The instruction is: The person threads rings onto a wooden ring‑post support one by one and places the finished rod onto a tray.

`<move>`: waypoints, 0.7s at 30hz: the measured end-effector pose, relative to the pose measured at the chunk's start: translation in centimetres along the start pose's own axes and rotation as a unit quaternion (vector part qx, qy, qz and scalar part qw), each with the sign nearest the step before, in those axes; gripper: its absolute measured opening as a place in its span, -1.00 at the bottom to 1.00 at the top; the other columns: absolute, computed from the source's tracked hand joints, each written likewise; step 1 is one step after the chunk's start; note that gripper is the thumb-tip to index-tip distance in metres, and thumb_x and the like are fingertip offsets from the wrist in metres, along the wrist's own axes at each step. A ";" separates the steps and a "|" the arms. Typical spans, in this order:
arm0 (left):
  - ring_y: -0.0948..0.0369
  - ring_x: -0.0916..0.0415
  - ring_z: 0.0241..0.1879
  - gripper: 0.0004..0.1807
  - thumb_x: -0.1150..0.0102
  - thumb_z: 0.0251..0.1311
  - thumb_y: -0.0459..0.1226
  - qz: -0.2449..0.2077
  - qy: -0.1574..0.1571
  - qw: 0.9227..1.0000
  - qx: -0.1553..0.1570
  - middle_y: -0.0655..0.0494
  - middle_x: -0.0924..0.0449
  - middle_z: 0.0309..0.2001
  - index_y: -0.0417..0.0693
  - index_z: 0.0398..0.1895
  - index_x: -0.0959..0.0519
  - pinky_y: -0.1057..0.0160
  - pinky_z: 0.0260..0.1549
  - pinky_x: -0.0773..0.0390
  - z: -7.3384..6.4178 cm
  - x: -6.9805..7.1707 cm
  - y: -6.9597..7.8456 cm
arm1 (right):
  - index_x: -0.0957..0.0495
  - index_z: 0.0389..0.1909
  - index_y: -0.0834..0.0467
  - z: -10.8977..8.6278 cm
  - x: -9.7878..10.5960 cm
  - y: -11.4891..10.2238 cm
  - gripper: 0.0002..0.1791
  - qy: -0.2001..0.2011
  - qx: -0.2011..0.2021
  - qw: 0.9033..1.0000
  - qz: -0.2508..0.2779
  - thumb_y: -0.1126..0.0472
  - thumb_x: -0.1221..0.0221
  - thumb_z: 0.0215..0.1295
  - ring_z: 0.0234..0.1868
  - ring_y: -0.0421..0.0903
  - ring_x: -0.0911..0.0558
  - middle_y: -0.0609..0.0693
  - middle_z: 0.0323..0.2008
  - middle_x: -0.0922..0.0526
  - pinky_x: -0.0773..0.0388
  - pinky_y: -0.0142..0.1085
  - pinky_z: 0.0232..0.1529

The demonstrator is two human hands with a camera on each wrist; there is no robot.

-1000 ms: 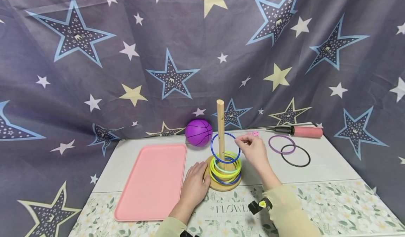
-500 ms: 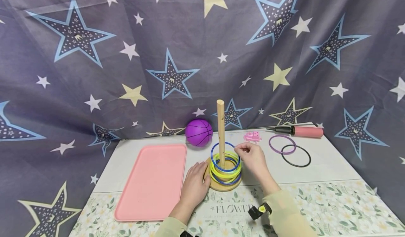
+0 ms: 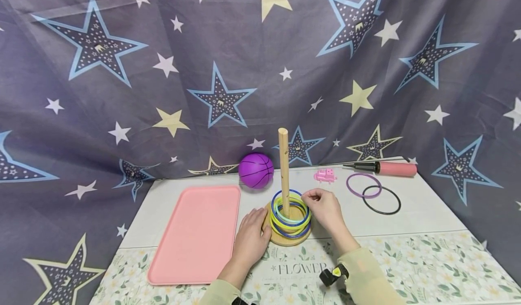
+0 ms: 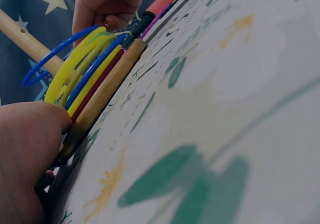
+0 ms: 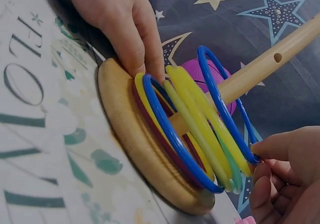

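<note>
Right wrist view: uppermost blue ring (image 5: pixel 223 115) circles the peg (image 5: pixel 260 67)

The right hand (image 3: pixel 325 206) has its grip pinching that ring; beneath, the wooden base (image 5: pixel 120 109) carries stacked rings (image 5: pixel 205 124), yellow, green and blue. The left hand's (image 3: pixel 251 233) grip is relaxed, fingers extended at the base's edge. Left of it lies a pink tray (image 3: pixel 195 232).

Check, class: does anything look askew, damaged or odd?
The top blue ring around the wooden post looks askew: pinched by the right hand, it tilts away from the yellow rings beneath. I see no damage.
</note>
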State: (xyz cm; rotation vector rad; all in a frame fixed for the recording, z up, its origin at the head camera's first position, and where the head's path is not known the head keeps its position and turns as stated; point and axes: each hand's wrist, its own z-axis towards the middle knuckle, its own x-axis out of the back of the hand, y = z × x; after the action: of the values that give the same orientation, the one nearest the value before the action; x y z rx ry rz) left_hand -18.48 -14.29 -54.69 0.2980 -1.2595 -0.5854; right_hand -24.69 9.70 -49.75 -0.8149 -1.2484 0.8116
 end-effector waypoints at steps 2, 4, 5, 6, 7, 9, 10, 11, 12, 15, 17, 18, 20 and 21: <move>-0.22 -0.33 0.59 -0.42 -0.22 0.53 -0.24 0.000 0.000 1.000 0.000 -0.26 -0.52 0.50 -0.31 0.53 -0.51 -0.21 0.66 -0.18 0.0 0.0 0.0 | -0.83 -0.22 0.17 0.0 -0.1 0.2 -0.87 0.000 -0.002 1.000 -0.002 0.18 -0.42 0.43 -0.34 -0.10 -0.61 -0.05 -0.39 -0.73 -0.55 -0.25 -0.24; -0.22 -0.33 0.59 -0.42 -0.22 0.53 -0.24 0.001 0.001 1.000 0.000 -0.25 -0.52 0.50 -0.31 0.52 -0.52 -0.21 0.66 -0.18 0.0 0.0 0.0 | -0.83 -0.23 0.18 0.0 -0.1 0.3 -0.87 0.002 -0.003 1.000 -0.004 0.18 -0.42 0.42 -0.34 -0.10 -0.62 -0.05 -0.39 -0.74 -0.55 -0.26 -0.24; -0.23 -0.33 0.59 -0.42 -0.22 0.53 -0.24 0.000 0.001 1.000 0.000 -0.25 -0.52 0.50 -0.31 0.52 -0.52 -0.21 0.66 -0.18 0.0 0.0 0.1 | -0.83 -0.23 0.18 0.0 -0.1 0.3 -0.87 0.002 -0.004 1.000 -0.005 0.18 -0.42 0.42 -0.35 -0.09 -0.62 -0.04 -0.40 -0.74 -0.55 -0.26 -0.25; -0.23 -0.33 0.58 -0.42 -0.22 0.53 -0.24 0.000 0.002 1.000 -0.001 -0.26 -0.52 0.50 -0.31 0.52 -0.52 -0.21 0.66 -0.18 0.0 0.0 0.1 | -0.83 -0.24 0.18 0.0 -0.1 0.3 -0.86 0.003 -0.003 1.000 -0.007 0.18 -0.41 0.42 -0.35 -0.09 -0.62 -0.04 -0.40 -0.74 -0.55 -0.26 -0.26; -0.23 -0.33 0.58 -0.42 -0.23 0.53 -0.24 0.000 0.002 1.000 -0.002 -0.26 -0.52 0.50 -0.31 0.52 -0.52 -0.22 0.65 -0.18 0.0 0.1 0.1 | -0.83 -0.24 0.19 0.0 -0.1 0.4 -0.86 0.003 -0.004 1.000 -0.008 0.18 -0.41 0.41 -0.35 -0.08 -0.62 -0.03 -0.40 -0.74 -0.55 -0.26 -0.27; -0.23 -0.33 0.58 -0.42 -0.23 0.53 -0.25 0.000 0.001 1.000 -0.001 -0.26 -0.52 0.50 -0.32 0.52 -0.52 -0.22 0.66 -0.18 0.0 0.1 0.1 | -0.83 -0.25 0.18 -0.1 -0.1 0.4 -0.87 0.002 -0.006 1.000 -0.012 0.19 -0.41 0.41 -0.36 -0.08 -0.62 -0.03 -0.41 -0.74 -0.55 -0.26 -0.28; -0.23 -0.32 0.59 -0.42 -0.22 0.53 -0.25 0.000 0.001 1.000 0.000 -0.26 -0.52 0.50 -0.32 0.52 -0.51 -0.22 0.66 -0.18 0.0 0.1 0.2 | -0.83 -0.25 0.19 -0.1 -0.1 0.4 -0.86 0.002 -0.006 1.000 -0.014 0.19 -0.41 0.41 -0.37 -0.09 -0.62 -0.03 -0.41 -0.74 -0.55 -0.26 -0.29; -0.23 -0.32 0.59 -0.42 -0.22 0.53 -0.25 -0.001 0.000 1.000 0.001 -0.26 -0.51 0.50 -0.32 0.52 -0.51 -0.22 0.66 -0.17 0.0 0.1 0.2 | -0.83 -0.25 0.18 -0.1 -0.1 0.4 -0.87 0.002 -0.008 1.000 -0.016 0.19 -0.41 0.41 -0.37 -0.09 -0.63 -0.03 -0.41 -0.74 -0.55 -0.26 -0.28; -0.23 -0.32 0.59 -0.42 -0.22 0.53 -0.24 -0.001 -0.002 1.000 0.002 -0.26 -0.51 0.51 -0.32 0.53 -0.51 -0.22 0.66 -0.17 0.0 0.1 0.2 | -0.83 -0.24 0.18 -0.1 -0.1 0.5 -0.87 0.002 -0.008 1.000 -0.017 0.19 -0.40 0.41 -0.37 -0.09 -0.63 -0.03 -0.41 -0.75 -0.56 -0.26 -0.28; -0.22 -0.31 0.60 -0.42 -0.22 0.54 -0.24 -0.002 -0.004 1.000 0.006 -0.25 -0.50 0.51 -0.31 0.53 -0.51 -0.21 0.66 -0.16 -0.1 0.1 0.2 | -0.83 -0.25 0.18 -0.1 0.0 0.6 -0.86 0.003 -0.006 1.000 -0.020 0.18 -0.39 0.40 -0.38 -0.11 -0.63 -0.03 -0.41 -0.75 -0.56 -0.25 -0.28; -0.22 -0.31 0.60 -0.41 -0.22 0.54 -0.24 -0.001 -0.004 1.000 0.006 -0.25 -0.50 0.51 -0.31 0.53 -0.50 -0.21 0.66 -0.16 -0.1 0.1 0.2 | -0.83 -0.26 0.18 -0.1 0.0 0.6 -0.86 0.004 -0.006 1.000 -0.021 0.18 -0.39 0.40 -0.39 -0.11 -0.63 -0.03 -0.41 -0.76 -0.57 -0.24 -0.28; -0.22 -0.31 0.60 -0.41 -0.22 0.53 -0.24 -0.001 -0.004 1.000 0.006 -0.25 -0.50 0.51 -0.31 0.53 -0.50 -0.21 0.66 -0.16 -0.1 0.1 0.2 | -0.83 -0.26 0.19 -0.1 0.0 0.7 -0.86 0.004 -0.006 1.000 -0.021 0.18 -0.39 0.39 -0.39 -0.10 -0.63 -0.03 -0.42 -0.75 -0.57 -0.24 -0.28; -0.22 -0.31 0.60 -0.41 -0.22 0.53 -0.24 -0.001 -0.003 1.000 0.005 -0.25 -0.51 0.51 -0.31 0.53 -0.50 -0.21 0.66 -0.16 -0.1 0.0 0.1 | -0.82 -0.27 0.19 -0.1 0.0 0.8 -0.86 0.005 -0.004 1.000 -0.022 0.19 -0.39 0.39 -0.39 -0.10 -0.63 -0.03 -0.42 -0.76 -0.57 -0.24 -0.28; -0.22 -0.31 0.59 -0.41 -0.22 0.53 -0.24 0.000 -0.003 1.000 0.004 -0.25 -0.51 0.51 -0.31 0.53 -0.50 -0.22 0.66 -0.16 -0.1 0.0 0.1 | -0.82 -0.28 0.19 -0.1 0.0 0.8 -0.86 0.005 -0.004 1.000 -0.022 0.19 -0.39 0.39 -0.39 -0.10 -0.63 -0.03 -0.42 -0.75 -0.58 -0.24 -0.28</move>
State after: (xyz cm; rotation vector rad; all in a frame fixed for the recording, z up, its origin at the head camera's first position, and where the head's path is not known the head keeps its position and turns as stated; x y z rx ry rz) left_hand -18.40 -14.23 -54.62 0.3037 -1.2678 -0.5822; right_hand -24.68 10.09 -50.46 -0.7940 -1.2571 0.7668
